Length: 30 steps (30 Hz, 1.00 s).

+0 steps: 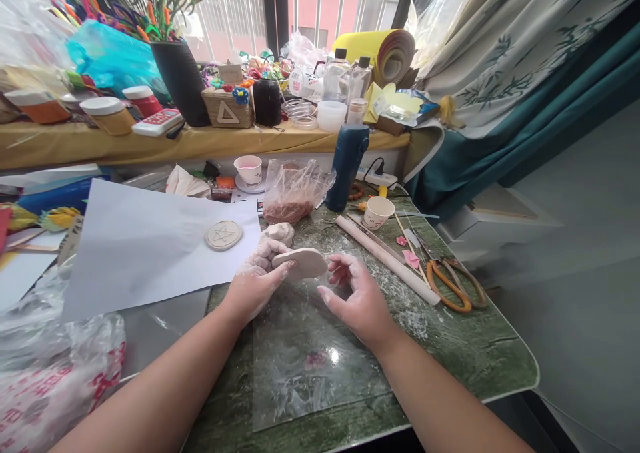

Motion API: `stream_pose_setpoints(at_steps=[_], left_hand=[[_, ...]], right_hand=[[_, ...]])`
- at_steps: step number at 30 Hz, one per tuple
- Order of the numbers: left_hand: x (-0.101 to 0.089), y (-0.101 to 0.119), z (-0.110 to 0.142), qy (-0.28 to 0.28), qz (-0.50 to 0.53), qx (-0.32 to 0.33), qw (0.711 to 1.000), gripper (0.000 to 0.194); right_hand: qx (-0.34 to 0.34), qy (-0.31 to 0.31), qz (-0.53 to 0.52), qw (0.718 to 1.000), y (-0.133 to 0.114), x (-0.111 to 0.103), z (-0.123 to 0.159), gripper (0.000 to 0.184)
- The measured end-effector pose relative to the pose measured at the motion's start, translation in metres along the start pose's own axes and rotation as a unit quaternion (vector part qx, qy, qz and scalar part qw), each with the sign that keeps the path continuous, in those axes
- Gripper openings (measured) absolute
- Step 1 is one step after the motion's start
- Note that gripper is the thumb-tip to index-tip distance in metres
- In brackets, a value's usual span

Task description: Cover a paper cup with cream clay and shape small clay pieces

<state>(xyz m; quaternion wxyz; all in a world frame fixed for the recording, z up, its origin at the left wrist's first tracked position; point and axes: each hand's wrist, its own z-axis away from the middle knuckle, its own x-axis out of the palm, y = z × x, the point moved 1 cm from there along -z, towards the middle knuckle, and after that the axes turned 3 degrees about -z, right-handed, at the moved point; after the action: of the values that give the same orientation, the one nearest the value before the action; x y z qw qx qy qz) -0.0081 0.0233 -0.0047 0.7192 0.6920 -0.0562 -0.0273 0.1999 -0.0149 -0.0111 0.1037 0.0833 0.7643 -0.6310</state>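
My left hand (260, 270) grips a flat, rounded clay disc (305, 264) by its left edge, thumb on the near face, and holds it tilted above the table. Just off the disc's right edge, my right hand (357, 296) is open, its fingers curved and apart. White powder coats the fingers of both hands. Behind my left hand sits a lump of pale clay (279, 233). Left of it, a round clay piece with a star scored into it (223, 235) lies on a white paper sheet (150, 253). A clear plastic sheet (300, 373) lies beneath my hands.
A rolling pin (387, 260) and orange-handled scissors (453, 293) lie at the right. Behind stand a paper cup (379, 213), a dark blue bottle (347, 166) and a plastic bag of brown material (295, 196). Jars and a black vase (180, 80) line the sill.
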Motion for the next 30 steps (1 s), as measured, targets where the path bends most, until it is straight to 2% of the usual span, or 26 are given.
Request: stream_pose_setpoints(at_steps=[4, 7, 9, 16, 20, 23, 25, 26, 27, 30], left_hand=[[0.001, 0.002, 0.0, 0.005, 0.001, -0.016, 1.0, 0.036], [0.005, 0.006, 0.004, -0.008, 0.022, -0.026, 0.999, 0.037], [0.008, 0.007, 0.006, -0.017, 0.043, -0.031, 0.998, 0.038], [0.01, 0.002, 0.007, -0.021, 0.038, -0.048, 0.998, 0.039], [0.011, 0.005, 0.007, -0.015, 0.028, -0.045, 0.998, 0.038], [0.011, 0.008, 0.009, -0.031, 0.025, -0.053, 0.998, 0.036], [0.011, 0.008, 0.012, -0.08, 0.047, -0.076, 0.993, 0.037], [0.011, 0.008, 0.014, -0.112, 0.067, -0.088, 0.988, 0.038], [0.011, 0.008, 0.015, -0.143, 0.088, -0.097, 0.981, 0.039], [0.009, 0.009, 0.02, -0.205, 0.138, -0.114, 0.962, 0.044]], right_hand=[[-0.092, 0.029, 0.075, 0.992, -0.001, -0.003, 0.0, 0.007], [-0.168, 0.021, 0.117, 0.979, -0.004, -0.004, 0.0, 0.007], [-0.184, 0.012, 0.12, 0.975, -0.005, -0.004, 0.0, 0.011], [-0.146, 0.014, 0.125, 0.981, -0.004, -0.003, -0.004, 0.01], [-0.143, 0.005, 0.1, 0.985, -0.008, -0.004, 0.004, 0.01], [-0.104, 0.083, 0.033, 0.991, -0.013, -0.014, 0.002, 0.008], [-0.049, 0.12, 0.01, 0.992, -0.021, -0.021, -0.015, 0.013], [-0.027, 0.103, 0.014, 0.994, -0.026, -0.022, -0.029, 0.015], [-0.009, 0.06, 0.025, 0.998, -0.032, -0.019, -0.045, 0.017], [0.012, -0.127, 0.054, 0.99, -0.047, 0.006, -0.096, 0.02]])
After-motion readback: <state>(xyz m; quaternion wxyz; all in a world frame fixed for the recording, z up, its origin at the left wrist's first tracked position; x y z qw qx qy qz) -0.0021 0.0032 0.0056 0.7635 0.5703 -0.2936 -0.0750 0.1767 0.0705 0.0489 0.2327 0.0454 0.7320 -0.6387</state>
